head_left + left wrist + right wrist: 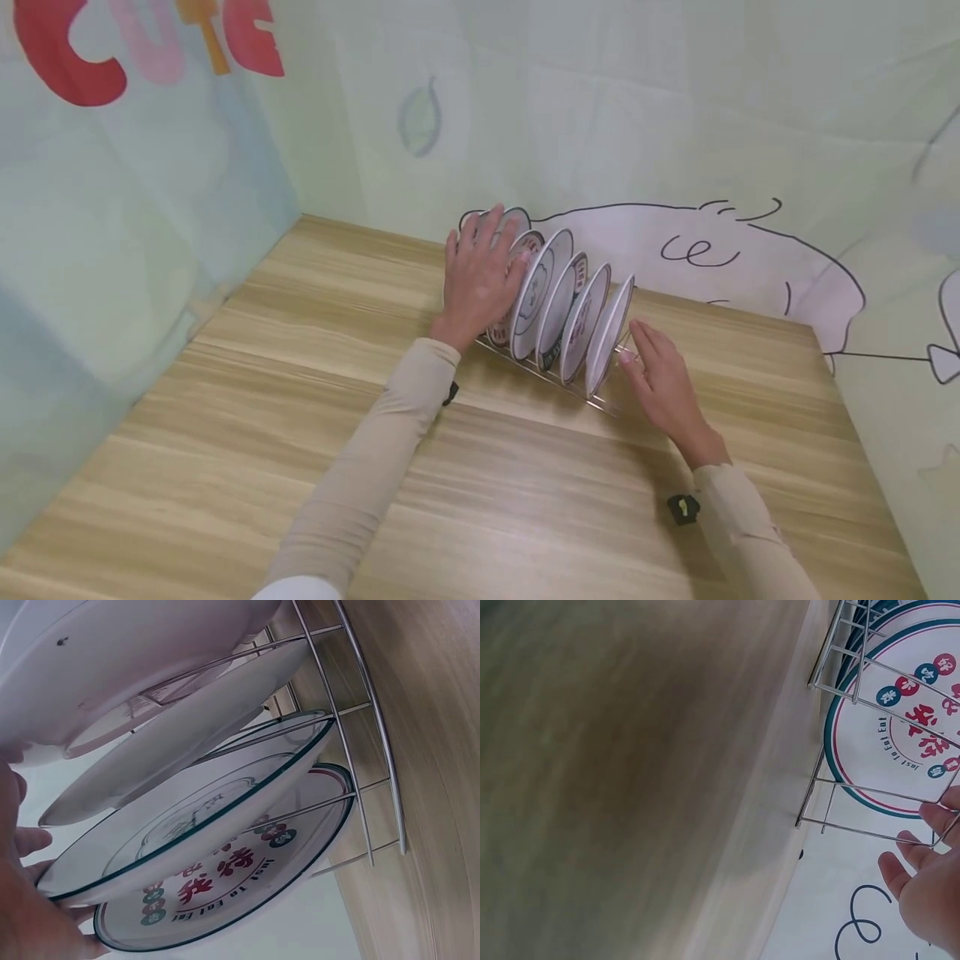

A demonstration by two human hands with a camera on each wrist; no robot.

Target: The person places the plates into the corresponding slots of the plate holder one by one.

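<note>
Several round plates stand on edge in a row in a metal wire dish rack. Over the plates at the row's left end lies my left hand, fingers extended and thumb along a rim. The left wrist view shows its fingertips right at the edges of a green-rimmed plate and a plate with red lettering. At the rack's right end is my right hand, its loosely bent fingers against the end wires. Close to it, the right wrist view shows a printed plate behind the wires.
The rack stands near the back edge of a wood-grain table. Behind it hangs a pale printed backdrop with line drawings, and another covers the left side. Small black devices sit at the wrists.
</note>
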